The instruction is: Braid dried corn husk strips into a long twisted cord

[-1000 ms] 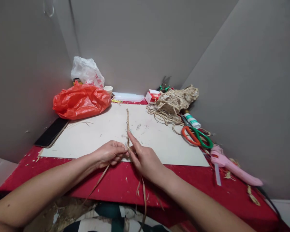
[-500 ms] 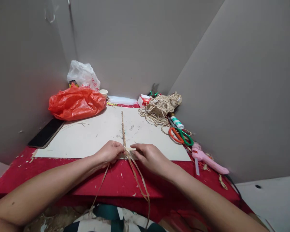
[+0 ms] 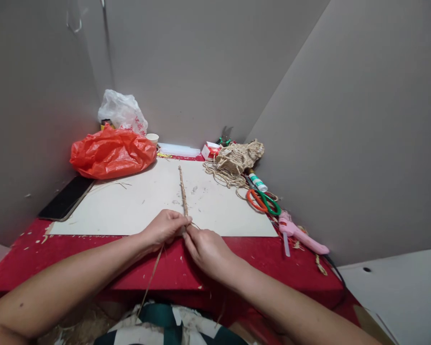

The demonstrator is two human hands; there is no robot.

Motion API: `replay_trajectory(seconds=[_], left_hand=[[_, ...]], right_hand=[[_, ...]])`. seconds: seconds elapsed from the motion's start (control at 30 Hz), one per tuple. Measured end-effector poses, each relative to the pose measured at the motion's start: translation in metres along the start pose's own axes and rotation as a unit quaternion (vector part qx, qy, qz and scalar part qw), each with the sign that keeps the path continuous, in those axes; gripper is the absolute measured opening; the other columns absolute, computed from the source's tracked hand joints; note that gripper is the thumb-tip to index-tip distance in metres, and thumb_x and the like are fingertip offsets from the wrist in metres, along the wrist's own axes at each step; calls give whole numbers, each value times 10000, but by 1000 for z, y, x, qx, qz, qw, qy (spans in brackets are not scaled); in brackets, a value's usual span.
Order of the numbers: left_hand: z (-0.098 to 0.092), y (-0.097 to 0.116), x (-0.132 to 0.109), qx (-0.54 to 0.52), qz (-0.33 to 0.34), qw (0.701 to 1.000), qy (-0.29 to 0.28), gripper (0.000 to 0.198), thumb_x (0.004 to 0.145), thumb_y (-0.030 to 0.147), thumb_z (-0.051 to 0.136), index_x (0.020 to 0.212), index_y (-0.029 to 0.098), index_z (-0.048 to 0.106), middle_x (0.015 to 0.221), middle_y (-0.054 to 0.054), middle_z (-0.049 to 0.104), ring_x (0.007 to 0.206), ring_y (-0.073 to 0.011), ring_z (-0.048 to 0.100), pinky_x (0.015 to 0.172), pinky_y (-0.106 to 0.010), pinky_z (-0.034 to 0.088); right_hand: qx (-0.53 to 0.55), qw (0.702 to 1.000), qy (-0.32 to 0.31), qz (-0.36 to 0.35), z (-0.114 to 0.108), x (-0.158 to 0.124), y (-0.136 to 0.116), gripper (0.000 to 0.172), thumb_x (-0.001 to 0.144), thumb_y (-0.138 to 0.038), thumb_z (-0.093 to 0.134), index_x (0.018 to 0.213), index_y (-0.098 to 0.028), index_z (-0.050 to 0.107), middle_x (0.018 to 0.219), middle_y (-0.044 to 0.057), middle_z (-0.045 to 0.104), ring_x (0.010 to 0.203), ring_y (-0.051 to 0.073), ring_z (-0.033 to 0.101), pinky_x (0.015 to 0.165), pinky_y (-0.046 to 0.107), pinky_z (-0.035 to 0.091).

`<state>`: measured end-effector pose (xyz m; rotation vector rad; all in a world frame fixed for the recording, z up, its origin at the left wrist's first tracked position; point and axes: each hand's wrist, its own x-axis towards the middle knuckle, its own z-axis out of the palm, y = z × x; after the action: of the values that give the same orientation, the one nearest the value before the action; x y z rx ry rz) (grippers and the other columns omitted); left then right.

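Note:
A thin, light-brown braided cord (image 3: 182,189) lies lengthwise over the white board (image 3: 104,215), its far end pointing away from me. My left hand (image 3: 168,225) pinches the cord's near end between thumb and fingers. Right beside it, my right hand (image 3: 203,247) is closed, its thumb and fingertips pressed together at the same end of the cord. What exactly sits between the right fingertips is mostly hidden. One loose straw-like strand (image 3: 153,275) hangs from under the left hand down toward my lap, and a short bit shows above the right fingers.
An orange plastic bag (image 3: 115,152) and a phone (image 3: 66,197) lie left. To the right are a bundle of twine (image 3: 239,158), scissors (image 3: 263,201), a glue stick (image 3: 257,182) and a pink glue gun (image 3: 301,235). A paper cup (image 3: 152,138) stands behind, near grey partition walls.
My right hand has moved left and nearer to me, closing at the cord's end beside the left hand. The loose strands that hung between the hands are now largely out of sight.

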<state>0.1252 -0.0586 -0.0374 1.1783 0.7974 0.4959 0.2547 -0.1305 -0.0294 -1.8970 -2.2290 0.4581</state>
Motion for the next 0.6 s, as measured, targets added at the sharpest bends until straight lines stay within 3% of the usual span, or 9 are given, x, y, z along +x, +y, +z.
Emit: replay_trajectory(seconds=[0.1, 0.2, 0.33, 0.37, 0.4, 0.47, 0.53, 0.6], left_hand=[[0, 0, -1, 12, 0, 1000, 13, 249, 688, 306, 611, 553, 150, 470, 380, 86, 337, 333, -26, 222, 367, -223, 111], [-2, 0, -2, -4, -3, 1000, -4, 218, 695, 298, 604, 582, 147, 494, 382, 87, 340, 327, -28, 207, 366, -230, 98], [-4, 3, -2, -15, 6, 1000, -27, 249, 702, 311, 614, 576, 159, 462, 392, 95, 312, 334, -27, 188, 367, -228, 106], [-5, 2, -2, -16, 7, 999, -30, 256, 706, 315, 612, 577, 162, 453, 397, 97, 303, 339, -27, 183, 368, -227, 107], [-5, 2, -2, -16, 9, 999, -35, 257, 712, 321, 608, 582, 162, 453, 403, 96, 305, 344, -28, 182, 370, -227, 107], [-6, 0, 0, -13, 17, 999, -46, 245, 725, 332, 597, 605, 158, 474, 420, 91, 321, 354, -31, 184, 372, -226, 106], [-7, -2, 1, -7, 24, 998, -49, 226, 730, 332, 592, 629, 154, 497, 427, 92, 316, 362, -34, 182, 373, -225, 107], [-9, -4, 2, 6, 26, 998, -49, 195, 728, 316, 586, 651, 148, 524, 434, 90, 322, 367, -36, 182, 374, -224, 107]], right_hand=[[-45, 998, -29, -36, -8, -11, -7, 278, 914, -264, 334, 939, -131, 577, 796, 127, 667, 650, 200, 600, 587, 283, 334], [28, 996, -35, -77, -25, -17, -3, 310, 918, -354, 357, 830, -164, 587, 718, 71, 640, 613, 166, 566, 575, 262, 339], [160, 980, 116, -7, -40, -2, 17, 394, 920, -438, 337, 774, -168, 583, 703, 46, 615, 663, 153, 555, 640, 252, 381], [189, 974, 126, -8, -39, 5, 21, 376, 910, -441, 362, 797, -164, 590, 753, 52, 625, 712, 159, 564, 670, 254, 389], [224, 968, 110, -15, -37, 11, 25, 365, 898, -447, 386, 811, -158, 592, 781, 55, 627, 735, 160, 566, 683, 255, 394], [314, 949, -3, -16, -28, 22, 30, 384, 880, -480, 403, 818, -145, 582, 722, 39, 605, 628, 135, 540, 604, 246, 396], [388, 916, -106, 7, -19, 30, 34, 433, 858, -531, 408, 766, -135, 557, 583, -9, 515, 464, 87, 419, 474, 222, 330], [427, 893, -143, 17, -13, 35, 37, 474, 823, -574, 442, 701, -127, 539, 504, -52, 400, 410, 53, 288, 410, 206, 234]])
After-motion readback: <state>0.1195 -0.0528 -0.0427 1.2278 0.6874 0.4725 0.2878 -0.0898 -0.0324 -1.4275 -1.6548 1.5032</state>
